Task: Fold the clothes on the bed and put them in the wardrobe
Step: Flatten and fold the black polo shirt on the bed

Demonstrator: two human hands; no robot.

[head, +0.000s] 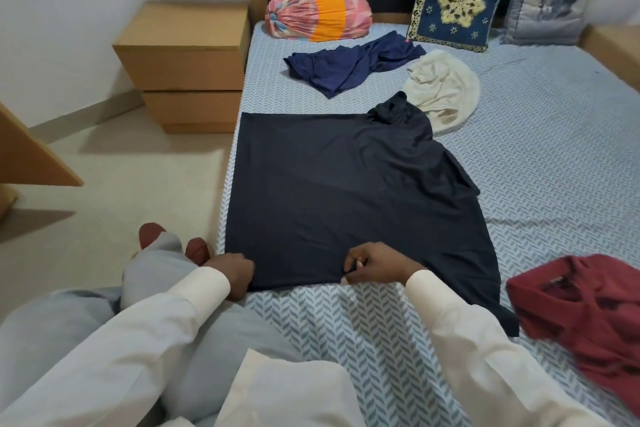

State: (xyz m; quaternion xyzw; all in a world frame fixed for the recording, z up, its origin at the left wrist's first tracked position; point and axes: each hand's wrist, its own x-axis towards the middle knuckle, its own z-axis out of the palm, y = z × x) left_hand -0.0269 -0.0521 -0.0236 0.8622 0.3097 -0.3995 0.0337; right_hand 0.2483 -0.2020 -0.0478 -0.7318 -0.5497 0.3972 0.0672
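A dark navy shirt [346, 191] lies spread flat on the bed [540, 156], its near hem running along the edge closest to the person. Both hands grip that hem — the left hand [232, 270] is closed on the near left corner at the mattress edge, and the right hand [372, 263] pinches a bunch of the fabric near the middle of the hem, fingers curled tight. The shirt stretches away from the hands toward the headboard, one sleeve draping off to the right.

Beyond it lie a crumpled blue garment [353, 66] and a cream garment [443, 94] — the cream one touching the shirt's far corner. A maroon garment [585, 319] sits bunched just beside the right forearm, at the shirt's near right edge.
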